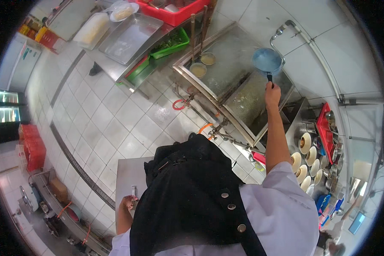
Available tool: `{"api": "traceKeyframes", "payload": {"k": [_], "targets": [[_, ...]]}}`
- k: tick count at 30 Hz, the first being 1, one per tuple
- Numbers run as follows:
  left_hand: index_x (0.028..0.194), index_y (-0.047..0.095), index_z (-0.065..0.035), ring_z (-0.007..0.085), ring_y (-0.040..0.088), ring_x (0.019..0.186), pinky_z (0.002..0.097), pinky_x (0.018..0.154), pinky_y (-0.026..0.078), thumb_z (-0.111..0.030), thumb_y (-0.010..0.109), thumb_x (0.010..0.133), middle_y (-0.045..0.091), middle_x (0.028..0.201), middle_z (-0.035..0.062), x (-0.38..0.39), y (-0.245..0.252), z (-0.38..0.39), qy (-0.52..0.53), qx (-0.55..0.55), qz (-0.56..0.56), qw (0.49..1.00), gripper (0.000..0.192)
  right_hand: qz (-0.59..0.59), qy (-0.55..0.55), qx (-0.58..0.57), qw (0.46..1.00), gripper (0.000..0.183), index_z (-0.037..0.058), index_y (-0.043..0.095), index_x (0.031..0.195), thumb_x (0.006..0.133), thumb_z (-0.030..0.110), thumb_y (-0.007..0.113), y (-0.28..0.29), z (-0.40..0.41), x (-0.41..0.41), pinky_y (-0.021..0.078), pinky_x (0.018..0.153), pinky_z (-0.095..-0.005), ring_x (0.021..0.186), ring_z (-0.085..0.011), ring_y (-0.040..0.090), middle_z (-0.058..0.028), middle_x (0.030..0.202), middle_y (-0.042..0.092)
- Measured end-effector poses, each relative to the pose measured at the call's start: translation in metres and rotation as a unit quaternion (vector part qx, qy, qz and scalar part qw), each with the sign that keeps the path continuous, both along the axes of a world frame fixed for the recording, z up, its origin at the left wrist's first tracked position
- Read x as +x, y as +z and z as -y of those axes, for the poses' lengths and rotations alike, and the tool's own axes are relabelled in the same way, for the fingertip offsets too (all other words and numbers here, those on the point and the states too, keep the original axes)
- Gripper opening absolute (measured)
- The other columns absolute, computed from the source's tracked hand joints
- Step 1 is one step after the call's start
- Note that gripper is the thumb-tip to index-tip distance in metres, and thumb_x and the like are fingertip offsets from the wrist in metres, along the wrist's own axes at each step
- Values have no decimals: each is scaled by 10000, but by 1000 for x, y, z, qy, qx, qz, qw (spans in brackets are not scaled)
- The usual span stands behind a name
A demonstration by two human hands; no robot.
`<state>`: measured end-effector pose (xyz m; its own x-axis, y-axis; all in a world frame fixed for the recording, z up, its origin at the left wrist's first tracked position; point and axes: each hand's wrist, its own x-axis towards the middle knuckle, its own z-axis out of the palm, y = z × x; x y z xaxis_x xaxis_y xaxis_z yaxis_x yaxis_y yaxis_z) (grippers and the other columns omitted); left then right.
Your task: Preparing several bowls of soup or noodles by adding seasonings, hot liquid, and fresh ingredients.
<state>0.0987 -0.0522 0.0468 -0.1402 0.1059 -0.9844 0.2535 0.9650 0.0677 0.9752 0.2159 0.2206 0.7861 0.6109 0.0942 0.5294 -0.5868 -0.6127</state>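
Note:
My right hand (272,94) grips the black handle (269,78) of a small blue pan (267,60). The pan is over the far right part of a steel-framed boiling tank (233,64), beside a bent metal spout (271,40) on the tiled wall. Two long-handled strainers (198,69) sit at the tank's left side with pale contents. My left hand (129,202) is low at my left, by a steel counter (124,172) and close to a small metal fitting (134,190). Its fingers are partly hidden, so I cannot tell whether it holds anything.
Several cream bowls (305,143) stand on the counter at right, near a red tray (324,134). A steel tray (131,38), a red crate (176,14) and green baskets (171,43) are at upper left. Valves (187,100) jut from the tank's front. Another person's arm (352,209) shows lower right.

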Motion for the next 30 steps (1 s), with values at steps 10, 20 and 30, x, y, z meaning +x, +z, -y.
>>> {"api": "traceKeyframes", "payload": {"k": [10, 20, 30], "targets": [[881, 652, -128, 79, 316, 509, 229, 459, 234, -157, 505, 925, 646, 869, -29, 2, -3, 15, 2, -35, 3, 999, 156, 181, 79, -65, 978, 324, 1, 550, 984, 969, 316, 476, 27, -33, -2, 469, 678, -553, 769, -468, 613, -266, 799, 626], [874, 645, -109, 62, 271, 459, 205, 426, 195, -154, 516, 936, 571, 754, -38, -9, 7, -42, 86, 60, 156, 982, 150, 350, 155, -178, 907, 361, 16, 445, 1292, 957, 146, 475, 46, -50, -6, 538, 780, -488, 959, -424, 618, -261, 1107, 589], [935, 650, -37, 119, 490, 465, 267, 414, 413, -137, 559, 904, 632, 766, 42, 24, 40, -205, -335, 114, 75, 932, 139, 194, 68, 70, 976, 357, -23, 518, 1262, 980, 193, 485, 69, 33, -55, 507, 723, -461, 825, -345, 647, -175, 817, 620]]}}
